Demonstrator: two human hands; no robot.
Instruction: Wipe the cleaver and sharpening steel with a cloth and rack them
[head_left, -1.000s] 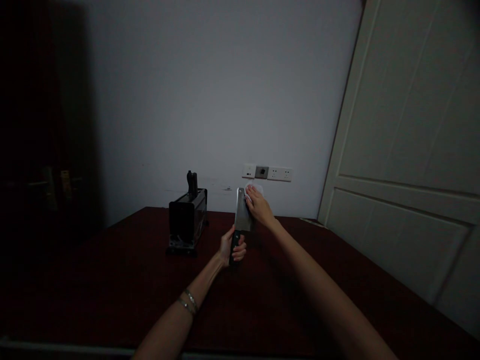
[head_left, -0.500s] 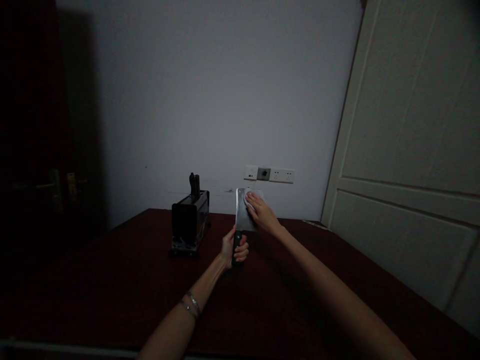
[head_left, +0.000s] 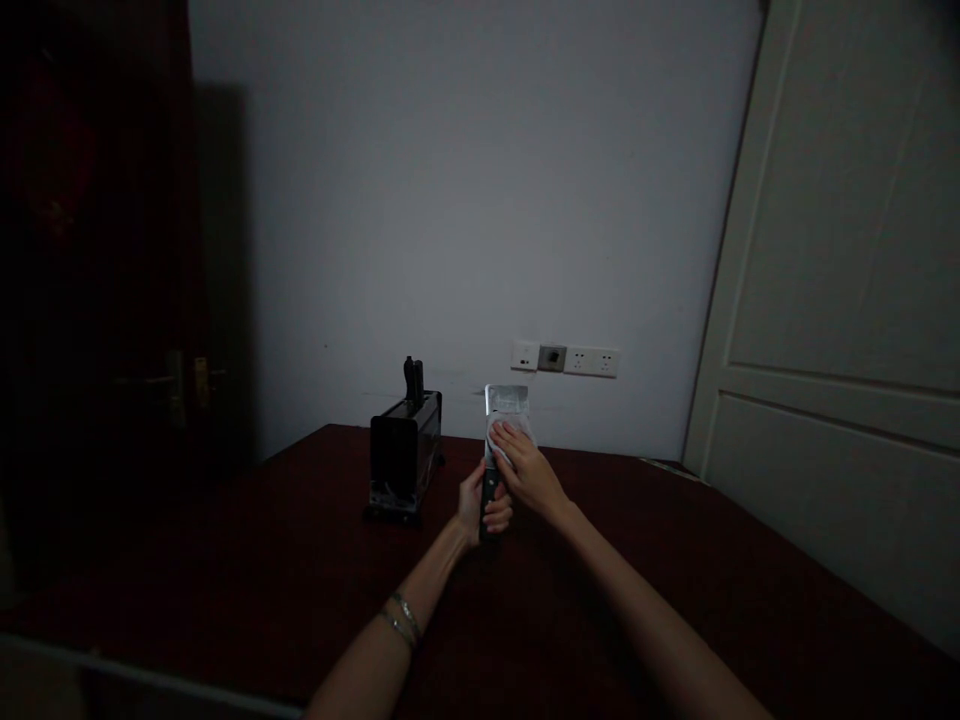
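Note:
My left hand (head_left: 474,506) is closed round the black handle of a cleaver (head_left: 507,398), holding it upright over the dark red table (head_left: 255,560). My right hand (head_left: 531,474) presses a white cloth (head_left: 516,424) flat against the lower part of the broad metal blade. The top of the blade shows above the cloth and looks streaked. Fingers and cloth hide the blade's lower half.
A black knife block (head_left: 397,455) with a few black-handled knives (head_left: 414,378) stands on the table to the left. White wall sockets (head_left: 591,361) sit on the wall behind. A pale panelled door (head_left: 840,400) borders the right side.
My right hand and the cloth have slid down the blade from near its top toward the handle. The camera has turned slightly left, so everything sits further right in view.

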